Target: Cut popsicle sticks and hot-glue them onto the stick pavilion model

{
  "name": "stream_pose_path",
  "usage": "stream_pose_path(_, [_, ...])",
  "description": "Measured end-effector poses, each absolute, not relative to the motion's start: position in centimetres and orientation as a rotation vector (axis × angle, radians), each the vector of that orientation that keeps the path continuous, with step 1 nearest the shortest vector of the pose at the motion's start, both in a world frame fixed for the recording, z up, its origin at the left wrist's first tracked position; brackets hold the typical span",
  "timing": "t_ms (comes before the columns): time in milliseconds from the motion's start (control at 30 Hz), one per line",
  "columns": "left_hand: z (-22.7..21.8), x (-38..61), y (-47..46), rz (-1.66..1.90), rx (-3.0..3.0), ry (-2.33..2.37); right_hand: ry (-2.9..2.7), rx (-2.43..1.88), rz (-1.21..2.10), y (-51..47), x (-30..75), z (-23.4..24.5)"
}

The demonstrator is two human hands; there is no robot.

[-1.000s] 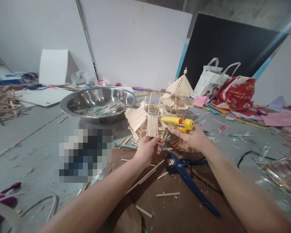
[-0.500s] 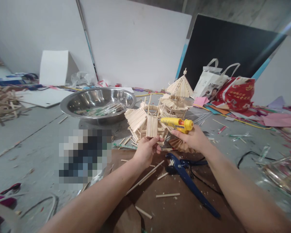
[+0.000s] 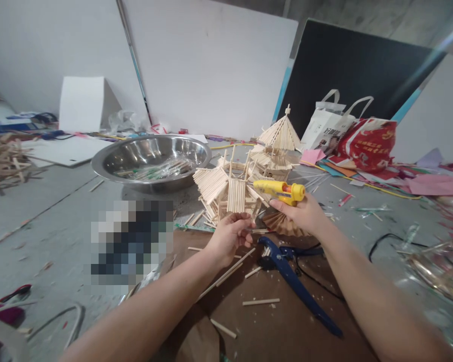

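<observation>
My right hand [image 3: 307,213] is wrapped round a yellow hot glue gun [image 3: 279,191]. The gun's nozzle points left, close beside a panel of short wooden sticks [image 3: 236,196] on the front of a small stick-built house [image 3: 213,183]. Just below that panel is my left hand [image 3: 230,234], its fingers curled together; whether anything small is between them is hidden. Behind the gun rises a taller part of the stick model with a pointed roof [image 3: 281,133].
A blue cutter [image 3: 298,291] and loose sticks [image 3: 261,302] lie on a brown sheet [image 3: 272,337]. A steel basin [image 3: 109,173] with wrapped sticks stands back left. A folded paper fan [image 3: 285,224] lies below the gun. Bags [image 3: 370,143] and coloured paper are back right.
My left hand has dropped slightly from the lower edge of the stick panel. My right hand has drawn the glue gun a little to the right.
</observation>
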State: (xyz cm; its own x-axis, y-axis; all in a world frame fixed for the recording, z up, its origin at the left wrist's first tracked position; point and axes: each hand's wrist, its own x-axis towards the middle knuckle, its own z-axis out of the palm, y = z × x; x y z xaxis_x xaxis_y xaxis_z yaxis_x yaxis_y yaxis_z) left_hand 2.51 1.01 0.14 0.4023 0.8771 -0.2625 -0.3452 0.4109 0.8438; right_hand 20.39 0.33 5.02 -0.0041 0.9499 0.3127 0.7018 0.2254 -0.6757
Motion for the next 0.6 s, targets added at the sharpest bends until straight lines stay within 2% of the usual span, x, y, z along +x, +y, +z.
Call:
stream_pose_path(100, [0.2,2.0,0.6,0.743,0.931,0.914,-1.697,-1.569,0.375,-0.4,21.0,5.2])
stream_pose_path(233, [1.4,1.3,0.2,0.543,1.423,1.001,-1.545,-1.606,0.441,-1.4,21.7,5.4])
stream_pose_path(433, [3.6,0.5,-1.3,0.154,2.266,0.775,-1.417,-1.439,0.672,-1.9,22.4,5.7])
stream_pose_path(600, [2.7,0.4,-3.4,-0.156,2.53,0.771,-1.446,-1.412,0.728,-2.3,22.6,5.8])
